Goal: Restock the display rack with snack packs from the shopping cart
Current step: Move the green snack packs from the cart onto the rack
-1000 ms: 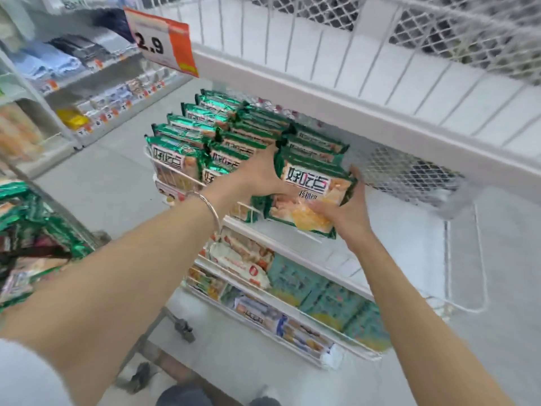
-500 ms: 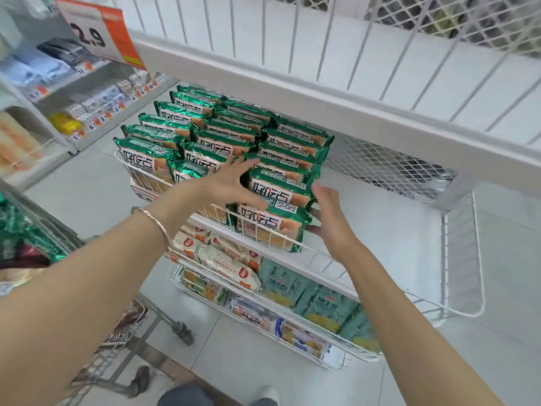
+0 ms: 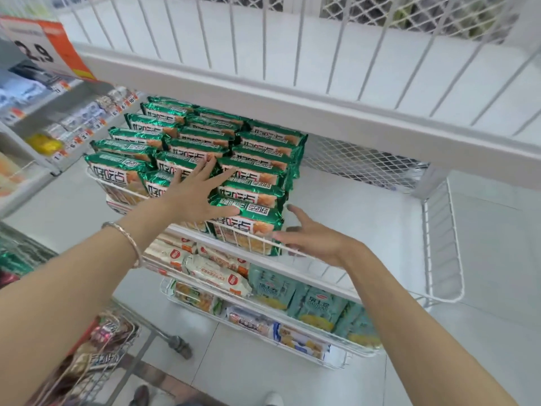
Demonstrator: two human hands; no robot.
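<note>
— Green foil is under your left palm, is that right?

— Yes. My left hand (image 3: 196,192) lies flat with the fingers spread on the green snack packs (image 3: 251,174), over the seam between the middle row and the right-hand row. It presses on them but grips nothing. A thin bracelet (image 3: 128,238) sits on that wrist.

— And the other one?

— My right hand (image 3: 310,238) hangs open and empty just beside the right end of the front pack (image 3: 248,227), fingers loose, the forefinger pointing toward it. Whether a fingertip touches the wrapper, I cannot tell.

— Where do the packs sit?

— On the middle shelf (image 3: 351,212) of the white rack, crowded into its left half in three rows, each pack leaning on the one behind. The front ones stand against the wire rail (image 3: 257,244) at the shelf's front edge. The right half of that shelf is bare white board, closed at the far right edge by a wire side guard (image 3: 442,244).

— Anything above or below?

— Above is the top shelf (image 3: 292,54) with its upright wire bars. An orange price tag (image 3: 44,48) reading 2.9 hangs at its left corner. Below, the lower tiers hold pale wrapped biscuits (image 3: 216,273) on the left and light blue bags (image 3: 319,306) on the right.

— And the cart?

— The shopping cart (image 3: 96,361) is at my lower left, its wire basket showing mixed packets, one caster (image 3: 178,345) on the floor tiles.
</note>
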